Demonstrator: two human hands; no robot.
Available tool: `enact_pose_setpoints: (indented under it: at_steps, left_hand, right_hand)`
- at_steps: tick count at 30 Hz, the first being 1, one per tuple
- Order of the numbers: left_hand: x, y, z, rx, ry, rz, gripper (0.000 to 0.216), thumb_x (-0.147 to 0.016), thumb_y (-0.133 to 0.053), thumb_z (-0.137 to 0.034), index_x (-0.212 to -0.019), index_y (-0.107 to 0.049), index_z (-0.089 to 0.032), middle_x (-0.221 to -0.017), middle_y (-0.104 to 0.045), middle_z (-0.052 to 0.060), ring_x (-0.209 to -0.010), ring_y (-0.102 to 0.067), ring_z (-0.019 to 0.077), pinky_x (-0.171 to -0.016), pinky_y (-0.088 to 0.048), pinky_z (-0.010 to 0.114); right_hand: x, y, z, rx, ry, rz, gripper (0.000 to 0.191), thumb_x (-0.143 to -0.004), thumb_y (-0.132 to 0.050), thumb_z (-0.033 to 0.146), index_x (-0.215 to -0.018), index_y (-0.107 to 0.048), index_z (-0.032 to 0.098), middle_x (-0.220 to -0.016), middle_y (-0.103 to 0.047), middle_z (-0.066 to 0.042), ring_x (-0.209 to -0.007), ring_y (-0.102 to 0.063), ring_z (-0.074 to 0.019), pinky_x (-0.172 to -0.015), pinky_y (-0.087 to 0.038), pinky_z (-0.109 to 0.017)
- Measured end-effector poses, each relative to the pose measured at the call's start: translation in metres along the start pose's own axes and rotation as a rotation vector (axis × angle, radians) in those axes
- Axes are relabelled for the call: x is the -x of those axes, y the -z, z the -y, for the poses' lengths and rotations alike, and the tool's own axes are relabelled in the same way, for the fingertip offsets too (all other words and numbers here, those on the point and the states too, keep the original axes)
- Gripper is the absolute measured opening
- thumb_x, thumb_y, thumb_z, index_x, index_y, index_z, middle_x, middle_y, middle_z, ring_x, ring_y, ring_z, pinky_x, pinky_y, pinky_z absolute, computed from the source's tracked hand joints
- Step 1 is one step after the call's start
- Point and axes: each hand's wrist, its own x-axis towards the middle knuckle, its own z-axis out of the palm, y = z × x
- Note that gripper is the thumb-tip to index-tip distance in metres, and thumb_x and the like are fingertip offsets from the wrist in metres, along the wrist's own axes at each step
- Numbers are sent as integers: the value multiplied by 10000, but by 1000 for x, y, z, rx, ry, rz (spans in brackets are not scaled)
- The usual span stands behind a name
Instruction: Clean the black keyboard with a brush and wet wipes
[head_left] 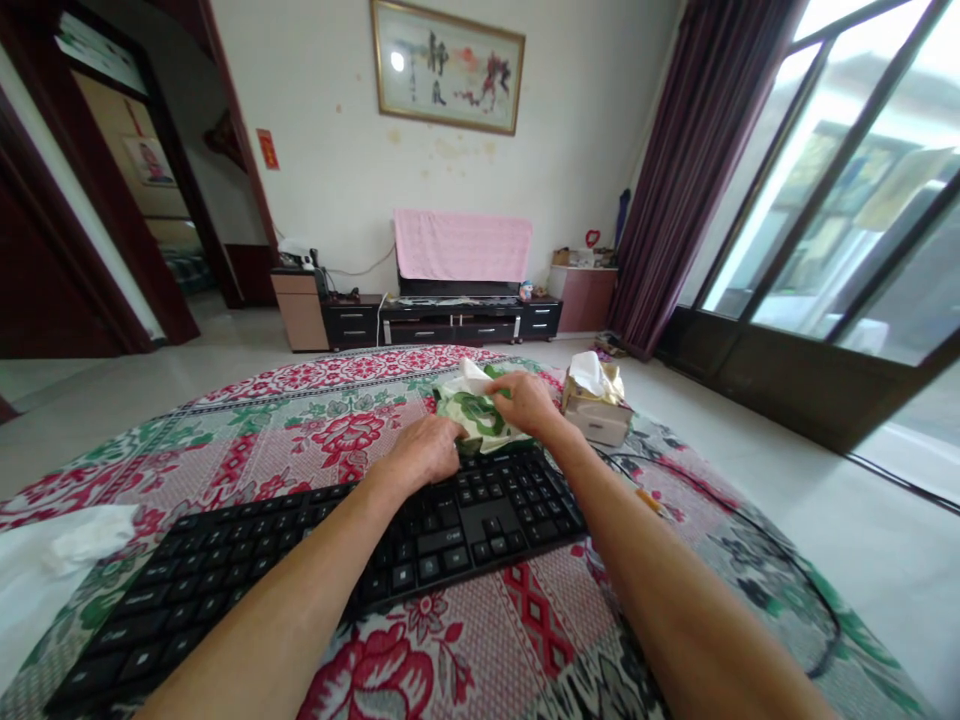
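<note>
Floral tablecloth [480, 640], keyboard [480, 525] partly hidden by forearms [292, 590], right grip [529, 402] pinching tissue packet [478, 412], left grip [429, 450] unclear

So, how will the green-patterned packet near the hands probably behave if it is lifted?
The packet may sag, since its outline looks uneven and soft. It is probably light, as white tissue-like material pokes from its top. It seems unlikely to roll, lying low and broad.
</note>
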Motion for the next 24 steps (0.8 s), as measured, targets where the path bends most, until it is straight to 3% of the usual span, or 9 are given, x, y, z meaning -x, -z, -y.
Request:
enact_pose_setpoints:
  at_steps: [3,8,13,17,24]
  left_hand:
    - [-4,-1,4,-11,11,-64,410,-759,-485,-93,-1077,-689,-253,-1021,-703,96,-1005,-634,267,-856,-481,365]
    - [-15,2,6,-118,-163,-161,360,-806,-473,-122,-1054,-683,-277,-1072,-676,36,-1020,-589,232,-859,-475,323]
    - [-22,0,5,-108,-246,-59,532,-751,-477,-62,-1176,-634,-341,-1175,-652,-8,-1044,-594,201,-882,-472,298]
    - [-18,-5,5,-76,-250,15,620,-734,-468,-32,-1239,-587,-371,-1246,-620,-19,-1087,-595,198,-911,-472,302]
    - [-12,-6,2,-48,-250,42,649,-724,-470,-20,-1280,-559,-343,-1211,-634,14,-1135,-582,217,-986,-443,333]
  right_hand:
    - [3,2,5,41,31,60,280,-790,-536,237,-984,-734,277,-1068,-696,-43,-1073,-550,-252,-945,-344,-422]
    - [5,1,11,185,35,147,313,-791,-536,211,-1034,-720,279,-1089,-680,-90,-1080,-523,-289,-955,-285,-524]
    - [1,-1,16,259,2,170,234,-807,-541,247,-906,-752,244,-949,-702,-114,-1087,-504,-301,-981,-224,-550]
    - [-1,-7,10,215,-48,60,266,-834,-497,274,-839,-757,217,-908,-717,-108,-1021,-554,-276,-974,-264,-493]
    - [-4,-17,-5,-1,-164,-53,299,-832,-482,318,-944,-752,258,-893,-737,-59,-839,-635,-203,-765,-399,-299]
